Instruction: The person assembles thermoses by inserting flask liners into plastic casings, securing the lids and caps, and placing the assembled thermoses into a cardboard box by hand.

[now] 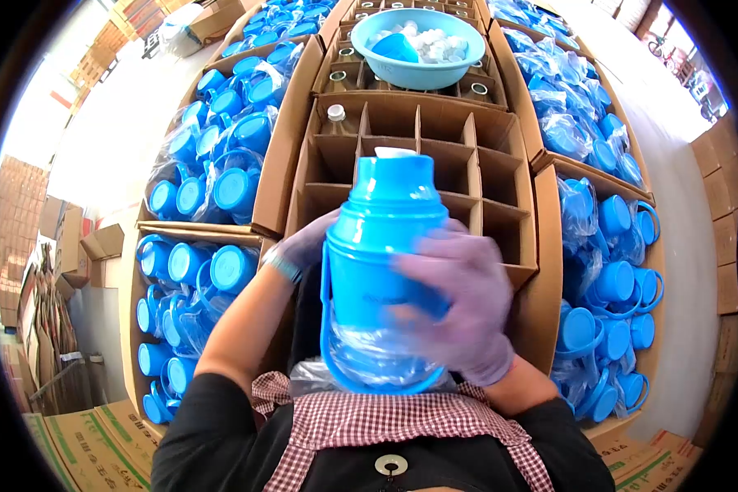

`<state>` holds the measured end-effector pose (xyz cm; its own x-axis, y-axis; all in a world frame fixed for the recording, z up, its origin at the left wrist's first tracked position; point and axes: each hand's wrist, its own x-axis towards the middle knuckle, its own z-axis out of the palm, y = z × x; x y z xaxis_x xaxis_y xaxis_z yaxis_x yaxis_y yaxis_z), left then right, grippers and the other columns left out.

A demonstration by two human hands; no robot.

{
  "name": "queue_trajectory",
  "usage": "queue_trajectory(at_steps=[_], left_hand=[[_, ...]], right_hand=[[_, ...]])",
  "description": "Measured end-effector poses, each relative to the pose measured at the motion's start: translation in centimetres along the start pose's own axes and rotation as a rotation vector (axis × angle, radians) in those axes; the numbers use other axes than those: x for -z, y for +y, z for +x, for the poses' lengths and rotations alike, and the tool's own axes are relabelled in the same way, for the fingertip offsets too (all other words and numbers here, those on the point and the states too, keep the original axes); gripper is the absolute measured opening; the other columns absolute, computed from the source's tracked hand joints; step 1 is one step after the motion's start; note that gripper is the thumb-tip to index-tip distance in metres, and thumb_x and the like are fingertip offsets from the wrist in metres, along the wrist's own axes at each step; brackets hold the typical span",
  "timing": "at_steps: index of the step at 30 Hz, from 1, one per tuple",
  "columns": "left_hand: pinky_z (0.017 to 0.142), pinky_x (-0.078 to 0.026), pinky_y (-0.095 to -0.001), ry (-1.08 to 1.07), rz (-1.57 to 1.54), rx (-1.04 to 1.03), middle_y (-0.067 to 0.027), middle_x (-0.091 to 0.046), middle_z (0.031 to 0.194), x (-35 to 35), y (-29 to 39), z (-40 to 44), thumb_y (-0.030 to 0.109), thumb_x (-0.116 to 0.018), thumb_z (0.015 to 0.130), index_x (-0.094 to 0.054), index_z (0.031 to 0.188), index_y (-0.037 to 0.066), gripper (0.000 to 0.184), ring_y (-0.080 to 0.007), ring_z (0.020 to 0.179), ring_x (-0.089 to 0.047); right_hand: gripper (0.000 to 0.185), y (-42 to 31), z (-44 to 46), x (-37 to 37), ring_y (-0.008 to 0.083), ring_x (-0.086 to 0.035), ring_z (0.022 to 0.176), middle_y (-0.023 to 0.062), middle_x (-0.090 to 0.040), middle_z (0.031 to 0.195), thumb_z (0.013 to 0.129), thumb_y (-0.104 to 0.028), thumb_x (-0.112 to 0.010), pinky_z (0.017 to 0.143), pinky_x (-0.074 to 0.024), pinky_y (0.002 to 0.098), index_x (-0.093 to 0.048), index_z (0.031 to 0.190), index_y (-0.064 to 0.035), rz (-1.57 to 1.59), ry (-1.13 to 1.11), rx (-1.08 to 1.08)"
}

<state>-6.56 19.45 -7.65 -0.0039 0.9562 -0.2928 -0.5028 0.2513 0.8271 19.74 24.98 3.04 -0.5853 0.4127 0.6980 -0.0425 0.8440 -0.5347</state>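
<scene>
A blue thermos flask (392, 246) stands upright in front of my chest, its white stopper (395, 152) showing at the top. Clear plastic wrap (369, 344) is bunched around its lower part, and a blue carry handle (325, 320) hangs down its left side. My gloved left hand (307, 242) holds the flask from the left and behind, its fingers hidden by the body. Over the right front of the flask is my gloved right hand (463, 299). Motion smears its fingers, so their grip is unclear.
Beyond the flask is a divided carton (443, 123) with one white-capped bottle (336, 119) in a back compartment. A light blue basin (418, 74) of white caps rests on cartons of bottles behind. Boxes of wrapped blue flask parts (234, 189) line the left; similar parts (615, 283) line the right.
</scene>
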Motion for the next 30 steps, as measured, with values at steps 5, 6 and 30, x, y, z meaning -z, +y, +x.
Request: queue_trajectory(at_steps=[5,6,30], left_hand=[[0.106,-0.049,-0.0375,-0.149,-0.407,-0.014,-0.0182,-0.058,0.143,-1.9,-0.7,2.9,0.045,-0.057,0.104,-0.042,0.153,0.000,0.068,-0.0273,0.131,-0.057],[0.105,-0.050,-0.0373,-0.160,-0.432,-0.046,-0.0184,-0.058,0.142,-2.4,-0.8,2.2,0.044,-0.057,0.105,-0.042,0.153,0.000,0.067,-0.0271,0.130,-0.058],[0.105,-0.051,-0.0372,-0.565,-0.008,-0.334,-0.0083,-0.067,0.134,-7.5,0.1,-14.5,0.040,-0.095,0.070,-0.044,0.154,-0.001,0.107,-0.0218,0.119,-0.065]], right_hand=[[0.048,-2.2,7.1,1.9,0.0313,-0.068,0.102,0.0129,-0.068,0.108,0.074,-0.024,-0.084,0.096,-0.0544,0.0452,-0.073,0.118,-0.0089,0.142,-0.428,0.080],[0.051,-0.9,9.3,3.9,0.0323,-0.068,0.108,0.0136,-0.068,0.114,0.075,-0.025,-0.084,0.098,-0.0536,0.0453,-0.072,0.121,-0.0085,0.324,-0.419,0.142],[0.036,-14.7,8.6,8.1,0.0309,-0.068,0.105,0.0119,-0.068,0.117,0.081,-0.022,-0.079,0.090,-0.0564,0.0412,-0.072,0.115,-0.0093,0.047,-0.693,0.420]])
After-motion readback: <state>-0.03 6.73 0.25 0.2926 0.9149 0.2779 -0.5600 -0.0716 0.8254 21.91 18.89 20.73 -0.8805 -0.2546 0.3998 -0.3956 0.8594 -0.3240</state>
